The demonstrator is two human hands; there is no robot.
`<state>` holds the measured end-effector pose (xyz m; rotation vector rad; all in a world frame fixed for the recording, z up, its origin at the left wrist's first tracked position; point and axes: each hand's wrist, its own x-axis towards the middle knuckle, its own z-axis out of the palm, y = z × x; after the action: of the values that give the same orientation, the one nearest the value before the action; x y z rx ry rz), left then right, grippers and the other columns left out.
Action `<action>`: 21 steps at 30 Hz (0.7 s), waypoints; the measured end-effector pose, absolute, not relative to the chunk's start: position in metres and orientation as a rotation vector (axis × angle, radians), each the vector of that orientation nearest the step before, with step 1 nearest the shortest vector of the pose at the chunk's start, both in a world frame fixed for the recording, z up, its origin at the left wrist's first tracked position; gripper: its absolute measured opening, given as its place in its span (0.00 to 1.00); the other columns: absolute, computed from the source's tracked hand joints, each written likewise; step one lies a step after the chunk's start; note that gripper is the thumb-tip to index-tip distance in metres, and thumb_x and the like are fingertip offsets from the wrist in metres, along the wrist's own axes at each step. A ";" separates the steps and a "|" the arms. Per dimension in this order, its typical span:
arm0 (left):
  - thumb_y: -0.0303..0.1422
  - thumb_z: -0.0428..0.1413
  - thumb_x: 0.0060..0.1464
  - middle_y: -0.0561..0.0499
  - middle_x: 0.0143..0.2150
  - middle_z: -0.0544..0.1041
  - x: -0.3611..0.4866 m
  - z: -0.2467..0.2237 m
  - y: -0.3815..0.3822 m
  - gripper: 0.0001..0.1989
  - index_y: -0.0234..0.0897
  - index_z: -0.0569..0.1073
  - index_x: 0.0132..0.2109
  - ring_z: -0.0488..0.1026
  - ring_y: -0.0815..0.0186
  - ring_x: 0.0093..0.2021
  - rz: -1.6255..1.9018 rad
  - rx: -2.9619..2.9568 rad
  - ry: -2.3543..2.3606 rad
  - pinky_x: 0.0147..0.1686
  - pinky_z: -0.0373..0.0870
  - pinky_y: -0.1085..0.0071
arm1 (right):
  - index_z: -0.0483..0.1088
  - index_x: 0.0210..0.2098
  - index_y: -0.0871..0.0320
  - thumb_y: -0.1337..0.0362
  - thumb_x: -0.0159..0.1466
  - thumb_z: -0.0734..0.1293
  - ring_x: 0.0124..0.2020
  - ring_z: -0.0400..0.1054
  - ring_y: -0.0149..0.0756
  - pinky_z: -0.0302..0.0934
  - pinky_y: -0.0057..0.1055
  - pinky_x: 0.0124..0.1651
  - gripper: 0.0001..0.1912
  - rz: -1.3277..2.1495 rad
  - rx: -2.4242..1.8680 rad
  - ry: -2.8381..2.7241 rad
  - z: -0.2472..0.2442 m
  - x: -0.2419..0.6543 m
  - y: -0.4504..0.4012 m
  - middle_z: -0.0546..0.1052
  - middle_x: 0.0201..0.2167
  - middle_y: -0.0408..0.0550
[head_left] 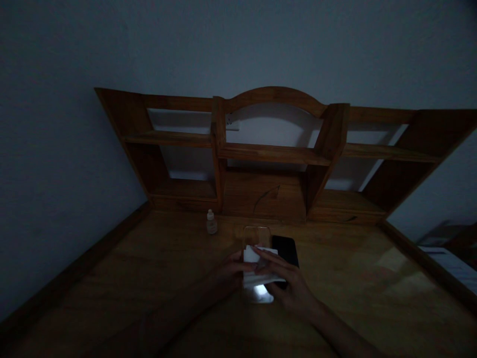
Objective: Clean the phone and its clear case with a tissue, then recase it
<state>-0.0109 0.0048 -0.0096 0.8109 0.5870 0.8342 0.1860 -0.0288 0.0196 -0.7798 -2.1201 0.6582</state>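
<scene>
Hands: two, namely left hand [233, 271], one; right hand [289, 282], one. White cloth [250, 256]: one. Black phone [284, 247]: one. Clear case [257, 234]: one outline; count under the cloth cannot be told. Bottle [211, 225]: one. Worktop [179, 258]: one. Shelf unit [274, 154]: one, comprising four uprights [218, 164], three upper shelves [175, 138] and one arch [274, 93]. Dark marks [261, 198] on the unit: two. Wall socket [230, 122]: one. Papers [449, 263], at far right: number unclear.
</scene>
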 end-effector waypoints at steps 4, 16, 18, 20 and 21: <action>0.24 0.60 0.46 0.48 0.46 0.77 -0.011 -0.004 0.002 0.22 0.39 0.75 0.51 0.72 0.57 0.48 0.847 0.845 0.571 0.48 0.66 0.65 | 0.70 0.44 0.53 0.77 0.61 0.63 0.64 0.56 0.40 0.52 0.42 0.65 0.16 0.709 -0.776 -2.126 0.024 0.185 -0.029 0.65 0.62 0.47; 0.19 0.57 0.45 0.50 0.48 0.76 -0.015 -0.001 0.002 0.29 0.44 0.70 0.55 0.69 0.55 0.55 0.822 0.818 0.435 0.55 0.61 0.62 | 0.61 0.59 0.53 0.75 0.63 0.60 0.64 0.54 0.39 0.52 0.45 0.65 0.26 0.486 -0.741 -2.323 0.019 0.187 -0.027 0.65 0.62 0.48; 0.19 0.57 0.43 0.51 0.48 0.76 -0.016 0.000 0.001 0.31 0.44 0.71 0.55 0.69 0.55 0.55 0.814 0.797 0.460 0.55 0.61 0.62 | 0.60 0.60 0.53 0.75 0.63 0.60 0.65 0.54 0.39 0.52 0.45 0.65 0.27 0.478 -0.737 -2.342 0.019 0.187 -0.028 0.63 0.62 0.47; 0.18 0.57 0.41 0.51 0.48 0.76 -0.016 0.003 0.001 0.32 0.45 0.71 0.55 0.69 0.55 0.55 0.800 0.787 0.471 0.55 0.62 0.62 | 0.61 0.59 0.53 0.75 0.63 0.60 0.65 0.53 0.39 0.52 0.45 0.65 0.26 0.470 -0.737 -2.350 0.021 0.187 -0.029 0.62 0.63 0.47; 0.18 0.57 0.41 0.51 0.48 0.76 -0.016 0.004 0.001 0.32 0.45 0.71 0.55 0.69 0.55 0.55 0.798 0.786 0.466 0.55 0.61 0.62 | 0.61 0.59 0.53 0.75 0.63 0.60 0.65 0.53 0.39 0.52 0.45 0.65 0.25 0.466 -0.734 -2.353 0.022 0.187 -0.029 0.63 0.63 0.47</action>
<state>-0.0162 0.0010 0.0038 0.7862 0.4659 0.7978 0.1870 -0.0288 0.0216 -0.7338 -2.3533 0.4655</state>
